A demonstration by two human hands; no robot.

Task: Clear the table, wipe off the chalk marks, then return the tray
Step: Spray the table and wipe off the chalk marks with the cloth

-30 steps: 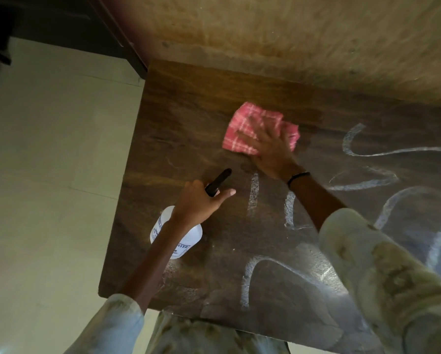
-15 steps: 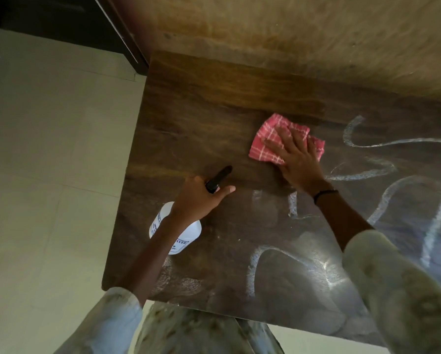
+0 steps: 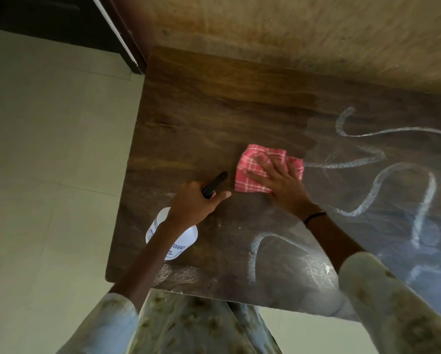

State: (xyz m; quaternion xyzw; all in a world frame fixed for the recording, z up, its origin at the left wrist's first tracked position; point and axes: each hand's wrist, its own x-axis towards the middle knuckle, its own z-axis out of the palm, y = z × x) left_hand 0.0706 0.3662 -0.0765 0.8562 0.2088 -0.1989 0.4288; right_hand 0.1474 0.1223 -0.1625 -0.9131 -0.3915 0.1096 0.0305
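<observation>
The left hand [image 3: 197, 200] is wrapped around the black trigger head of a white spray bottle [image 3: 174, 238], which is held near the front left corner of the dark wooden table [image 3: 201, 111]. Just beyond it, the right hand [image 3: 278, 180] is laid flat with fingers spread on a folded red checked cloth [image 3: 250, 164], which is pressed against the tabletop. White chalk marks [image 3: 383, 180] are seen looping across the right part of the table, while the far left part is seen bare wood.

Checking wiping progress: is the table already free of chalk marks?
No, white chalk marks remain on the table right of the cloth.
</observation>
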